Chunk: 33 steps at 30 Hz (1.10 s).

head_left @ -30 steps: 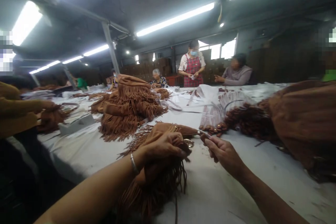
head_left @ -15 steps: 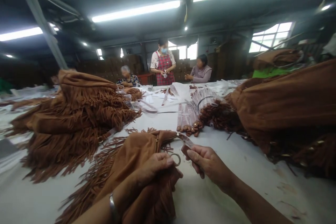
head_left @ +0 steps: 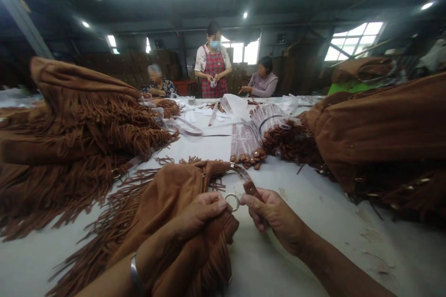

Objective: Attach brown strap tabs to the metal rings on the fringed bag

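Observation:
A brown fringed bag [head_left: 174, 190] lies on the white table in front of me, partly under my left forearm. My left hand [head_left: 205, 209] is closed, pinching a metal ring [head_left: 232, 202] at the bag's near end. To the right of the ring, my right hand [head_left: 275, 213] grips the brown end of a strap [head_left: 251, 189]. A clear-wrapped stretch of that strap curves back to the bag's far end. My right fingertips are close to the ring; whether they touch it I cannot tell.
Fringed brown bags [head_left: 87, 116] are heaped on the left, with more brown bags [head_left: 383, 125] piled on the right. Bundles of wrapped straps [head_left: 247, 146] lie beyond my hands. Across the table [head_left: 195, 148], a person in a checked apron [head_left: 215, 67] stands between two seated people.
The camera view has shifted, so the scene sits higher. My right hand has come closer to the ring, and the ring has turned to show more of its face.

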Available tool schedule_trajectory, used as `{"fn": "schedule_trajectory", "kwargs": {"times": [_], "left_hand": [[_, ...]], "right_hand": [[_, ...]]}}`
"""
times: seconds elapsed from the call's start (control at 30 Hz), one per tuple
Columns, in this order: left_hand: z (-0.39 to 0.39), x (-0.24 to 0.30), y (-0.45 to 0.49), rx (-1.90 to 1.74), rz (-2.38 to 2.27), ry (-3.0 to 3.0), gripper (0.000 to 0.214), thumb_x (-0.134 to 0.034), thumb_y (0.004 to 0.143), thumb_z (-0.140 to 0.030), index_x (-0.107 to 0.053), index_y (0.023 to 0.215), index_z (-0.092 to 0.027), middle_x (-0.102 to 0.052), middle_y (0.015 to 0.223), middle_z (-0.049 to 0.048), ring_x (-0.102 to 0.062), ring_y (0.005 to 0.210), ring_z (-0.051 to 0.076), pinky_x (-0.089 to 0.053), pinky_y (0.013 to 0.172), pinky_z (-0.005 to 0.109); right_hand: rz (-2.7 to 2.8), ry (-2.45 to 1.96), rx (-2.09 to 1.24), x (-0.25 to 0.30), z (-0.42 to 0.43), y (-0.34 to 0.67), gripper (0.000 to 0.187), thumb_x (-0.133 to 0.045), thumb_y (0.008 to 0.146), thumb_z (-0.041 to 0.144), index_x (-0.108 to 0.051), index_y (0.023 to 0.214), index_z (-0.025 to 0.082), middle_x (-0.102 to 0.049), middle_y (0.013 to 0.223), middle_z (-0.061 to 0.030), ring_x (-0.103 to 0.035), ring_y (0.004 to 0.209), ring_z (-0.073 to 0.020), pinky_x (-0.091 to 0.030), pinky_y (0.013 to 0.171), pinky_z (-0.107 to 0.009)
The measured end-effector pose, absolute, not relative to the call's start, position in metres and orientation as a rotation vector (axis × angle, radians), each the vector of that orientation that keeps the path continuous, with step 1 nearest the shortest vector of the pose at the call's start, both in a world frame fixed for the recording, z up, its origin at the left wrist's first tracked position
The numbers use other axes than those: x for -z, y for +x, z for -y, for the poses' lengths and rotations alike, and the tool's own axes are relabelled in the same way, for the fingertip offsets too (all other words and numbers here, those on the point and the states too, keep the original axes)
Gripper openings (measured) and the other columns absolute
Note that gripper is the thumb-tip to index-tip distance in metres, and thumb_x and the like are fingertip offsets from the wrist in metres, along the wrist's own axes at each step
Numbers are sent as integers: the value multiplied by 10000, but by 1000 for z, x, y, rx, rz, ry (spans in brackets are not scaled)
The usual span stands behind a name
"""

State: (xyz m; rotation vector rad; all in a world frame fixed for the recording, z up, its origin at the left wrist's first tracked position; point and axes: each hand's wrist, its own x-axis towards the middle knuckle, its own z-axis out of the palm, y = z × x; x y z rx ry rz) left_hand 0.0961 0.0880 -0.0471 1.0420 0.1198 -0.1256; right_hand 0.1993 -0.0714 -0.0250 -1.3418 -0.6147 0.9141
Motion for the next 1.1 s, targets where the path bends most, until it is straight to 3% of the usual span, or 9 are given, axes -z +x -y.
{"fn": "schedule_trajectory", "kwargs": {"times": [0.23,0.4,0.6,0.83,0.93,1.1], "left_hand": [[-85,47,93,90,-143,1177,373,-696,699,-430,-461,728,-142,-562,678,23,-553,596,130,-429,564,235],[-78,42,89,108,-81,1238,396,-723,657,-459,-539,776,-129,-546,706,16,-532,698,135,-391,646,230],[-74,42,84,19,-62,1279,335,-682,716,-425,-510,756,-139,-515,692,3,-471,640,102,-356,613,214],[-60,31,78,194,87,1388,307,-647,749,-407,-562,826,-122,-470,707,-3,-391,612,81,-317,570,195],[-56,31,78,198,96,1467,276,-645,756,-374,-559,773,-112,-437,647,-18,-355,577,70,-274,522,185],[-59,43,76,22,27,1337,258,-650,758,-336,-513,730,-120,-480,625,-5,-399,568,82,-297,527,199]], "right_hand": [[556,-1315,-682,39,59,177,339,-613,779,442,-523,693,127,-410,500,55,-352,446,-51,-285,438,-182],[671,-1225,-1063,34,68,197,325,-657,731,415,-526,660,126,-410,482,54,-320,396,-43,-257,374,-175],[632,-1184,-966,25,70,190,313,-671,725,398,-540,666,120,-443,519,41,-361,433,-45,-312,396,-162],[754,-1277,-1379,12,83,202,262,-693,657,310,-525,604,117,-494,507,27,-371,386,-37,-268,334,-147],[856,-1427,-1353,6,92,211,240,-688,680,306,-568,640,102,-548,554,5,-410,407,-40,-292,350,-142],[854,-1419,-1237,7,93,207,293,-757,625,333,-583,681,104,-500,550,31,-428,465,-52,-350,400,-150]]}}
